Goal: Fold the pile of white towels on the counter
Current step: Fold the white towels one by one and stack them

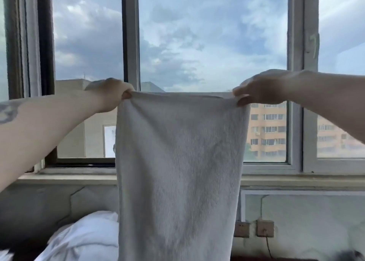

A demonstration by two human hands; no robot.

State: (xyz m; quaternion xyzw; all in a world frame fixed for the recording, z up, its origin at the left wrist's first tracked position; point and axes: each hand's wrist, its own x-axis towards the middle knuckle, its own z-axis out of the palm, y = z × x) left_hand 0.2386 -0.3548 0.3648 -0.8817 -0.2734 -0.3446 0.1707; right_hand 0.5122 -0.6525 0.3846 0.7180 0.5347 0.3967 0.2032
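I hold one white ribbed cotton towel (177, 172) up before the window, my left hand (110, 94) pinching its top corner at ten o'clock, my right hand (258, 91) pinching the other at two. It hangs unfolded. The crumpled white towel pile (85, 239) waits at seven o'clock, so most folding seems left.

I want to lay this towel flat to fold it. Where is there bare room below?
Little shows. The held towel, pinched by the left hand and right hand, hides the middle. Lower left is crowded by the white pile. Lower right, under the wall sockets, only a dark strip shows.
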